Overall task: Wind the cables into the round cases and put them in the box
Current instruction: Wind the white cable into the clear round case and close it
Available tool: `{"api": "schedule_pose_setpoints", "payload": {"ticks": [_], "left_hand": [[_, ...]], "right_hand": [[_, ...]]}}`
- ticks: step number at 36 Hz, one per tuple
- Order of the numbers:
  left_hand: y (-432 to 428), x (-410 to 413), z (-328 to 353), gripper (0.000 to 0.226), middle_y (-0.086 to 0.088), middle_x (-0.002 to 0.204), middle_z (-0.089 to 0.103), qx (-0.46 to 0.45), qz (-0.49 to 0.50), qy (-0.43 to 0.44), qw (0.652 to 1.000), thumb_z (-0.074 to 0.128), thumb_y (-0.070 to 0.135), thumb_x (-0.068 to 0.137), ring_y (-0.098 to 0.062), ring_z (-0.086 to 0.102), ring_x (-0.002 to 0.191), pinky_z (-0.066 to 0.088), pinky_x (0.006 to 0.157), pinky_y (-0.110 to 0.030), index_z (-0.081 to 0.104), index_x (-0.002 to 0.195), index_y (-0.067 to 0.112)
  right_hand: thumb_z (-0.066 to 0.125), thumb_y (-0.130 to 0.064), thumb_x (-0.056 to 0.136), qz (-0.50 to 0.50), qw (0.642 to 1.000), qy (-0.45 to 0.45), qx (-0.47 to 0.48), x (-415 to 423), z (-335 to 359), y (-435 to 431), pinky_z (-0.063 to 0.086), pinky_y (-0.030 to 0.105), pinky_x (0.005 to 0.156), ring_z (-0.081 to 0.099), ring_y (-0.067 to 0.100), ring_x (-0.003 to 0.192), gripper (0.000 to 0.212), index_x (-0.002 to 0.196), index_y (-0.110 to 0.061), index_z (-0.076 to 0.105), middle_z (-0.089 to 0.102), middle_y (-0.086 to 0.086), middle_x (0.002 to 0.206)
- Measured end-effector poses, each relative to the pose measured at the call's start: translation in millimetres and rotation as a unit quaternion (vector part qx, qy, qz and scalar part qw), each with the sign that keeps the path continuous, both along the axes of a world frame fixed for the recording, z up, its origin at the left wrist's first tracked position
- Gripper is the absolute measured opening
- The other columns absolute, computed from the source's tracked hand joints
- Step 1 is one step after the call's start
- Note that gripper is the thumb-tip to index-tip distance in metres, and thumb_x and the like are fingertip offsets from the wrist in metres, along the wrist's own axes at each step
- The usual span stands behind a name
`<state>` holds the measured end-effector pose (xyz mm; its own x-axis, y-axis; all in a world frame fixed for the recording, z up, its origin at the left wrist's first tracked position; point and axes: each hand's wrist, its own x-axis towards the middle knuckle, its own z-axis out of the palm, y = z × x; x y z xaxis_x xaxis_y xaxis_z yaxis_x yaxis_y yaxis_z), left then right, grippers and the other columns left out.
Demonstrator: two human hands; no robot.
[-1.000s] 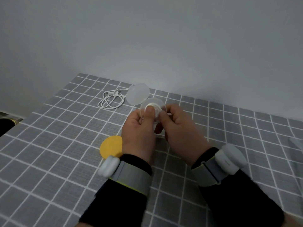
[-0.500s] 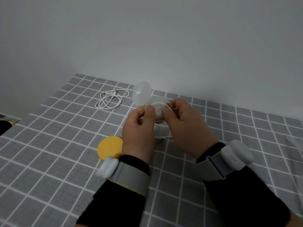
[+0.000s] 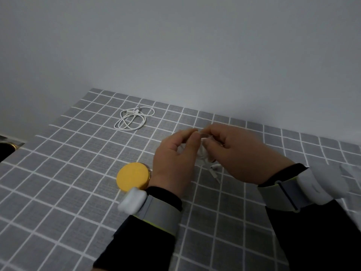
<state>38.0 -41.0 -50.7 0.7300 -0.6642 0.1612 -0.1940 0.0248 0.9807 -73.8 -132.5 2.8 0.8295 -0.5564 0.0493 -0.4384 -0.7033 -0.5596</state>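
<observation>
The grey white-checked tablecloth [image 3: 58, 173] ends at a plain grey wall [image 3: 175, 45] on the far side, and its left edge runs diagonally past a dark object [image 3: 5, 151]. The cloth is bare in the near-left area and to the far right. Count: two cables, two round cases, two hands. A loosely coiled white cable [image 3: 134, 120] lies alone near the far edge, well apart from the hands. A yellow round flat case [image 3: 133, 178] lies just beside the left wrist. The left hand [image 3: 173, 161] and right hand [image 3: 240, 155] are close together above mid-table, both with fingers curled and pinching a translucent white round case [image 3: 204, 153], which is blurred. The plug ends of a second white cable [image 3: 214, 172] hang below it.
</observation>
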Motion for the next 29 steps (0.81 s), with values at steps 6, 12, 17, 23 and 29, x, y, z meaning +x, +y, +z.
{"api": "schedule_pose_setpoints", "payload": {"ticks": [6,12,17,23,29], "left_hand": [[2.3,0.5,1.8,0.007,0.001,0.085,0.076,-0.016,0.014,0.027,0.999,0.070,0.025,0.088,-0.019,0.071,0.086,0.057,0.084,-0.045,0.076,0.085,0.025],[4.6,2.5,3.5,0.015,0.005,0.072,0.075,-0.037,0.037,0.082,0.995,0.070,0.014,0.089,-0.007,0.068,0.071,0.055,0.068,-0.025,0.076,0.078,0.023],[5.3,0.9,3.1,0.017,0.011,0.079,0.075,-0.045,0.018,0.071,0.996,0.068,0.017,0.092,-0.002,0.069,0.077,0.055,0.071,-0.018,0.074,0.084,0.031],[4.6,-5.3,2.6,0.008,0.003,0.077,0.077,-0.047,-0.066,0.130,0.988,0.070,0.018,0.090,-0.010,0.073,0.071,0.055,0.063,-0.024,0.068,0.096,0.021],[0.3,-4.4,0.0,0.006,-0.002,0.078,0.077,-0.085,-0.033,0.181,0.979,0.070,0.010,0.089,-0.013,0.071,0.067,0.054,0.061,-0.023,0.069,0.092,0.015]], "right_hand": [[0.051,-0.037,0.096,0.017,1.000,-0.002,0.004,-3.2,0.6,-2.7,0.055,0.040,0.079,0.067,0.007,0.079,0.015,0.104,-0.032,0.063,0.071,-0.010,0.081],[0.056,-0.040,0.093,0.004,0.998,-0.057,-0.006,0.0,-3.8,-2.2,0.054,0.039,0.074,0.066,0.007,0.073,0.011,0.101,-0.033,0.054,0.070,-0.007,0.076],[0.061,-0.031,0.093,-0.003,0.994,-0.108,-0.015,-4.5,-0.1,-4.2,0.049,0.031,0.059,0.057,0.011,0.059,0.013,0.095,-0.033,0.048,0.063,-0.004,0.071],[0.063,-0.029,0.091,-0.023,0.994,-0.106,-0.022,-11.5,5.2,-12.9,0.040,0.014,0.056,0.057,0.007,0.061,0.006,0.088,-0.030,0.059,0.062,-0.009,0.071],[0.066,-0.025,0.092,-0.023,0.991,-0.117,-0.060,-6.3,-0.3,-9.9,0.032,0.008,0.058,0.055,-0.008,0.066,0.005,0.089,-0.029,0.067,0.061,-0.015,0.075]]}}
